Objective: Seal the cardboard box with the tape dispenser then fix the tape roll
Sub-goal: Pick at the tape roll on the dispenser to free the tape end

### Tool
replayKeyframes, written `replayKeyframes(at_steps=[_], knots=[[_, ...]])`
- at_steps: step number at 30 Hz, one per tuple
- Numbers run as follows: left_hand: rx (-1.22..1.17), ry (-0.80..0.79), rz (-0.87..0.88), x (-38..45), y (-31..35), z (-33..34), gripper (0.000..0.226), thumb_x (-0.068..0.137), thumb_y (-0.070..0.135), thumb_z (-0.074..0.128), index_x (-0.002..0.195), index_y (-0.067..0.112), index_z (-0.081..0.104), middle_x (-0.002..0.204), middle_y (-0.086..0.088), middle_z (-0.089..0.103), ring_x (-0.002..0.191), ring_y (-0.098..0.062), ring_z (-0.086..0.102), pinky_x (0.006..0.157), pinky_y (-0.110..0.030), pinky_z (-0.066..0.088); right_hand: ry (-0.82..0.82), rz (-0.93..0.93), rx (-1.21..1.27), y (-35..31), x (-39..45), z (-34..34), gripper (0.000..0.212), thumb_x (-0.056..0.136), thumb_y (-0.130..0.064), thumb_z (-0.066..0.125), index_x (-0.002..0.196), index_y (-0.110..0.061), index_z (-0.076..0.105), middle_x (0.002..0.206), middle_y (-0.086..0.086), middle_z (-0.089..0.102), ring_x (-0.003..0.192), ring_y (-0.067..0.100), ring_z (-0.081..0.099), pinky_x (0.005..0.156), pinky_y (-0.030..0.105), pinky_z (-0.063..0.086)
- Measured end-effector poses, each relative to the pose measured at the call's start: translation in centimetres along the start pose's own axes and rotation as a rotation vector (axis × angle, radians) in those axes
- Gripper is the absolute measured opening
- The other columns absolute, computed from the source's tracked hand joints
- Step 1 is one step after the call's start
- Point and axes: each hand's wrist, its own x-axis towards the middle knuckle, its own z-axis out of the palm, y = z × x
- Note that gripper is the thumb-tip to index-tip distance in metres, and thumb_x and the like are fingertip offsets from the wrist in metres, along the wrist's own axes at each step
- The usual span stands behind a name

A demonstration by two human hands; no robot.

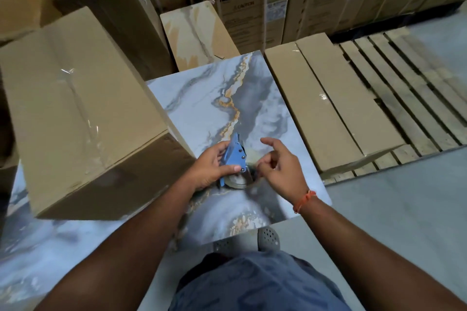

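We look down at our two bare hands over a marbled blue-grey slab point(202, 98). Our left hand point(211, 166) grips a blue tape dispenser point(233, 159), fingers curled around its frame, thumb pressed on its side. The tape roll point(236, 182) sits at the dispenser's lower end, just beside our right hand point(281, 169). That hand holds nothing firm; its fingers are loosely curled and pinch near the roll. A taped cardboard box point(75, 113) rests to the left, close to our left hand.
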Motion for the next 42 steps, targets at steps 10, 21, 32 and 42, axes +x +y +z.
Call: replayKeyframes(at_steps=[10, 21, 32, 42], knots=[[-0.058, 0.016, -0.011, -0.9, -0.2, 0.6, 0.072, 0.078, -0.004, 0.080, 0.143, 0.008, 0.053, 0.133, -0.002, 0.070, 0.122, -0.014, 0.067, 0.100, -0.024, 0.053, -0.175, -0.069, 0.101, -0.8, 4.4, -1.5, 0.034, 0.085, 0.007, 0.062, 0.115, -0.009, 0.069, 0.098, 0.004, 0.070, 0.088, 0.006, 0.063, 0.091, 0.022, 0.053], [0.002, -0.013, -0.003, -1.4, 0.4, 1.1, 0.068, 0.082, -0.014, 0.075, 0.138, 0.016, 0.054, 0.124, 0.010, 0.073, 0.122, -0.009, 0.066, 0.101, -0.022, 0.051, -0.345, -0.028, 0.089, -1.1, 5.3, -0.7, 0.039, 0.088, 0.005, 0.065, 0.126, -0.005, 0.063, 0.096, 0.001, 0.069, 0.096, 0.010, 0.065, 0.091, 0.020, 0.053], [-0.028, -0.020, -0.019, -1.2, 0.3, 0.8, 0.071, 0.081, -0.014, 0.077, 0.142, 0.016, 0.054, 0.129, 0.004, 0.072, 0.124, -0.012, 0.066, 0.102, -0.025, 0.052, -0.302, -0.080, 0.097, -0.5, 5.5, -1.7, 0.036, 0.087, 0.003, 0.064, 0.120, -0.013, 0.067, 0.094, 0.013, 0.073, 0.090, 0.011, 0.064, 0.086, 0.020, 0.053], [-0.021, -0.037, -0.032, -0.7, 0.3, 0.5, 0.076, 0.081, -0.011, 0.079, 0.149, 0.005, 0.048, 0.139, -0.007, 0.067, 0.128, -0.019, 0.065, 0.106, -0.032, 0.052, -0.354, -0.121, -0.003, -0.9, 5.7, -2.6, 0.048, 0.077, 0.018, 0.054, 0.113, -0.008, 0.071, 0.097, 0.004, 0.072, 0.085, -0.004, 0.061, 0.085, 0.012, 0.049]])
